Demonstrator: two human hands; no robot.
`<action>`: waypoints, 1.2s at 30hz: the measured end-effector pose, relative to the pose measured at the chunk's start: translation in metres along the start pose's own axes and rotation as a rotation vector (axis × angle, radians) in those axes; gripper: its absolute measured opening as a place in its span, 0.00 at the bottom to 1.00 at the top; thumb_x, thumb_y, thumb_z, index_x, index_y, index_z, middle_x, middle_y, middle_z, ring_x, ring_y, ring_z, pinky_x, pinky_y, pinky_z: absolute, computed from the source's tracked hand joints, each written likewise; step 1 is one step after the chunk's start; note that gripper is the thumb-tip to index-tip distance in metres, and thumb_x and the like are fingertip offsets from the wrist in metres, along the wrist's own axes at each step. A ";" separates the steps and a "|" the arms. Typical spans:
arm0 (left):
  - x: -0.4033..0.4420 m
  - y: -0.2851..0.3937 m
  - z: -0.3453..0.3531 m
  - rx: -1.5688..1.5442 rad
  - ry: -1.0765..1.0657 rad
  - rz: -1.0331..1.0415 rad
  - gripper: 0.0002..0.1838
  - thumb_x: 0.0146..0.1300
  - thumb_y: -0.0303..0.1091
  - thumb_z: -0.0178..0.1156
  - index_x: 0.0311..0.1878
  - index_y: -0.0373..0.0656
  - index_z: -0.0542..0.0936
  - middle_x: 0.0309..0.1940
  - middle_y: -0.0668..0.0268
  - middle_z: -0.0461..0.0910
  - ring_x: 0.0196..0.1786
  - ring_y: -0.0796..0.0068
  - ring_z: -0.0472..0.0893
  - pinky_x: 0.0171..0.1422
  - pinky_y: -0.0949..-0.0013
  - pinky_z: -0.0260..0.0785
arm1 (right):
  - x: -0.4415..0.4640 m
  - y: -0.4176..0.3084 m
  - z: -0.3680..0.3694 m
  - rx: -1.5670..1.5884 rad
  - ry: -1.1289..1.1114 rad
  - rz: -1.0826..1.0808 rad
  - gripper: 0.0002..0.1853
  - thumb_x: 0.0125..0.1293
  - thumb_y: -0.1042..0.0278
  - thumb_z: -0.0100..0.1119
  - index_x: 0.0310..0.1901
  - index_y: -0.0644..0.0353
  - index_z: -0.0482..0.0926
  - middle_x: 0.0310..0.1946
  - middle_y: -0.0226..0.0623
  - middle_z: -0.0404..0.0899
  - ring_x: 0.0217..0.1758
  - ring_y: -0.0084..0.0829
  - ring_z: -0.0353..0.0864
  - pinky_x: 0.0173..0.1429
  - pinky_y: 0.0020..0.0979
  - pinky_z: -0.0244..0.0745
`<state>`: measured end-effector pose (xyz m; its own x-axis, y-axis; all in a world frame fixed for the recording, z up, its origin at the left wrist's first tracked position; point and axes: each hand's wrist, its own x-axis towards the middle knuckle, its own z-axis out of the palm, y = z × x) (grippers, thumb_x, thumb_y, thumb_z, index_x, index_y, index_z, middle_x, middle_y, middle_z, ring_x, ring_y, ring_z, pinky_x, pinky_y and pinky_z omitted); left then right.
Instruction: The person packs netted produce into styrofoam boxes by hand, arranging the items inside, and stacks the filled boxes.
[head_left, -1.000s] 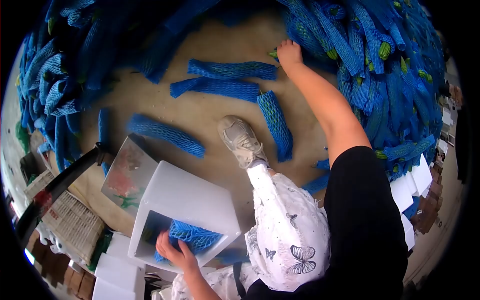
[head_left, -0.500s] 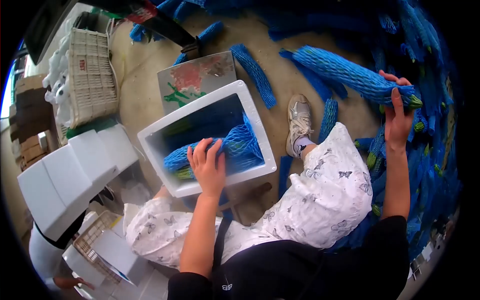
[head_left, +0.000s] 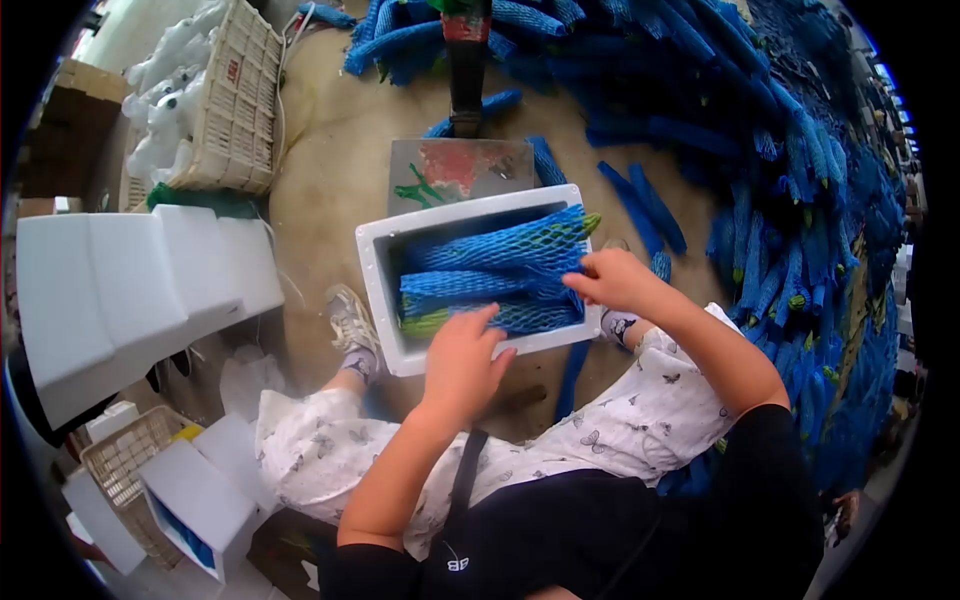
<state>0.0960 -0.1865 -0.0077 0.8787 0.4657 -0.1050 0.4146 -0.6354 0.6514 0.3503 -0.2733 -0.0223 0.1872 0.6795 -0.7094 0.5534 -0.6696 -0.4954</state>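
Observation:
A white foam box (head_left: 376,300) stands in front of me, holding several long green vegetables in blue foam net sleeves. The uppermost netted vegetable (head_left: 500,243) lies along the far side, its green tip out at the right. Nearer to me, a second blue net sleeve (head_left: 470,284) lies across the middle. My left hand (head_left: 462,365) is over the near wall with fingers apart, close to the nearest netted vegetable (head_left: 530,318) and its green end. At the box's right wall, my right hand (head_left: 622,283) has its fingers pinched on the net's right end.
Behind the box is a metal scale plate (head_left: 480,165) with a dark post. Netted vegetables form a big pile (head_left: 800,200) on the right. To the left stand a plastic crate (head_left: 235,100) and stacked white foam boxes (head_left: 130,300). Another foam box (head_left: 200,480) sits at lower left.
My right hand has moved left from beside the pile to the box, and the netted vegetable it held now lies inside. My left hand has lifted off the sleeve toward the near wall.

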 end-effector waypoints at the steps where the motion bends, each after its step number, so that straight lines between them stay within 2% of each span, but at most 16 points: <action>1: 0.001 -0.001 -0.025 0.053 -0.055 0.042 0.06 0.54 0.34 0.66 0.31 0.43 0.81 0.40 0.62 0.82 0.44 0.61 0.80 0.51 0.60 0.70 | -0.022 -0.018 -0.009 -0.366 0.084 -0.096 0.24 0.65 0.45 0.55 0.28 0.59 0.85 0.25 0.43 0.82 0.32 0.44 0.83 0.41 0.40 0.78; 2: -0.002 -0.007 -0.034 0.074 0.025 0.103 0.09 0.52 0.33 0.67 0.21 0.45 0.78 0.25 0.67 0.79 0.30 0.64 0.77 0.37 0.62 0.66 | -0.036 -0.038 -0.013 -0.437 -0.026 -0.053 0.23 0.65 0.45 0.53 0.30 0.59 0.85 0.29 0.46 0.83 0.35 0.48 0.82 0.42 0.45 0.77; 3: -0.002 -0.014 -0.045 0.062 0.080 0.155 0.09 0.51 0.32 0.67 0.21 0.46 0.77 0.20 0.66 0.76 0.26 0.65 0.76 0.32 0.63 0.65 | -0.043 -0.045 -0.006 -0.416 -0.077 -0.112 0.23 0.66 0.44 0.52 0.31 0.58 0.85 0.29 0.46 0.83 0.35 0.47 0.83 0.43 0.43 0.77; 7: 0.011 -0.039 -0.065 0.028 0.254 0.188 0.15 0.51 0.33 0.68 0.17 0.47 0.71 0.18 0.68 0.70 0.23 0.67 0.72 0.29 0.65 0.61 | -0.022 -0.075 0.048 0.337 -0.517 -0.200 0.20 0.67 0.45 0.53 0.39 0.55 0.82 0.30 0.39 0.83 0.36 0.42 0.83 0.42 0.39 0.76; 9: 0.013 -0.046 -0.068 0.006 0.330 0.186 0.14 0.51 0.32 0.68 0.18 0.47 0.72 0.18 0.69 0.71 0.23 0.68 0.72 0.27 0.65 0.60 | -0.015 -0.075 0.078 0.179 -0.374 -0.382 0.18 0.68 0.47 0.54 0.43 0.55 0.79 0.32 0.38 0.83 0.37 0.39 0.82 0.42 0.36 0.75; 11: 0.009 -0.051 -0.070 0.030 0.309 0.168 0.13 0.50 0.32 0.68 0.18 0.47 0.72 0.18 0.70 0.71 0.22 0.68 0.72 0.26 0.65 0.60 | -0.009 -0.064 0.094 0.281 -0.513 -0.401 0.18 0.67 0.47 0.55 0.43 0.54 0.78 0.34 0.38 0.83 0.38 0.37 0.82 0.43 0.36 0.75; 18: 0.012 -0.055 -0.060 -0.017 0.293 0.159 0.12 0.50 0.33 0.69 0.19 0.47 0.74 0.19 0.70 0.73 0.23 0.68 0.73 0.27 0.66 0.61 | -0.006 -0.076 0.083 0.269 -0.562 -0.410 0.15 0.65 0.51 0.57 0.45 0.51 0.78 0.38 0.37 0.82 0.41 0.38 0.82 0.44 0.35 0.76; 20: 0.012 -0.052 -0.055 -0.037 0.271 0.167 0.11 0.51 0.32 0.68 0.20 0.47 0.74 0.21 0.70 0.74 0.24 0.69 0.74 0.29 0.66 0.62 | -0.005 -0.070 0.075 0.174 -0.296 -0.578 0.12 0.64 0.56 0.58 0.45 0.49 0.79 0.40 0.37 0.81 0.44 0.39 0.81 0.47 0.36 0.76; 22: 0.018 -0.056 -0.036 -0.090 0.272 0.126 0.06 0.51 0.31 0.68 0.30 0.45 0.79 0.34 0.68 0.80 0.38 0.66 0.80 0.43 0.65 0.69 | 0.014 -0.066 0.042 -0.133 0.394 -0.720 0.16 0.52 0.70 0.60 0.45 0.50 0.79 0.46 0.37 0.79 0.50 0.39 0.79 0.57 0.40 0.74; 23: 0.020 -0.058 -0.025 -0.046 0.167 0.033 0.15 0.53 0.33 0.66 0.45 0.44 0.78 0.48 0.61 0.78 0.50 0.60 0.77 0.55 0.59 0.67 | 0.026 -0.060 0.029 -0.394 0.639 -0.647 0.19 0.49 0.72 0.59 0.46 0.53 0.79 0.49 0.39 0.78 0.53 0.42 0.77 0.63 0.43 0.69; 25: 0.030 -0.056 -0.004 -0.042 0.085 -0.064 0.29 0.55 0.32 0.66 0.61 0.43 0.70 0.61 0.55 0.69 0.64 0.53 0.68 0.71 0.52 0.55 | 0.055 -0.021 0.024 -0.571 0.660 -0.601 0.27 0.50 0.78 0.56 0.56 0.53 0.75 0.52 0.42 0.75 0.56 0.42 0.74 0.65 0.43 0.66; 28: 0.028 -0.073 0.027 -0.032 0.046 -0.042 0.29 0.57 0.33 0.65 0.62 0.43 0.69 0.60 0.55 0.69 0.65 0.53 0.66 0.74 0.50 0.52 | 0.080 -0.013 0.028 -0.730 0.642 -0.589 0.25 0.53 0.73 0.61 0.56 0.50 0.76 0.42 0.36 0.78 0.47 0.36 0.78 0.55 0.37 0.70; 31: 0.017 -0.075 0.033 -0.053 0.099 -0.156 0.23 0.57 0.31 0.64 0.58 0.43 0.73 0.59 0.56 0.70 0.62 0.53 0.68 0.68 0.54 0.58 | 0.078 -0.038 0.013 -0.214 0.151 -0.510 0.30 0.46 0.55 0.68 0.54 0.51 0.76 0.39 0.42 0.83 0.44 0.42 0.82 0.48 0.40 0.76; 33: 0.014 -0.069 0.026 -0.079 0.117 -0.183 0.18 0.56 0.29 0.64 0.52 0.43 0.77 0.54 0.55 0.74 0.57 0.54 0.72 0.62 0.57 0.62 | 0.094 -0.043 0.020 -0.109 0.018 -0.499 0.32 0.42 0.50 0.68 0.53 0.51 0.78 0.40 0.47 0.83 0.44 0.46 0.82 0.48 0.41 0.77; 35: 0.006 -0.088 0.020 0.063 0.039 0.021 0.16 0.55 0.26 0.64 0.48 0.42 0.79 0.49 0.57 0.77 0.53 0.55 0.75 0.59 0.58 0.64 | 0.123 -0.034 0.032 -0.152 0.123 -0.521 0.32 0.42 0.48 0.67 0.52 0.54 0.79 0.41 0.48 0.83 0.45 0.47 0.82 0.50 0.41 0.77; 36: 0.021 -0.078 0.016 0.122 0.163 0.067 0.15 0.55 0.26 0.63 0.47 0.42 0.79 0.48 0.57 0.78 0.52 0.55 0.76 0.59 0.59 0.64 | 0.129 -0.033 0.032 -0.130 0.112 -0.481 0.33 0.43 0.48 0.66 0.52 0.56 0.79 0.41 0.48 0.83 0.46 0.47 0.82 0.50 0.41 0.77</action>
<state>0.0859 -0.1366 -0.0724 0.8594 0.5072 0.0651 0.3907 -0.7334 0.5564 0.3302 -0.1732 -0.1134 -0.0313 0.9345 -0.3546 0.6935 -0.2352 -0.6810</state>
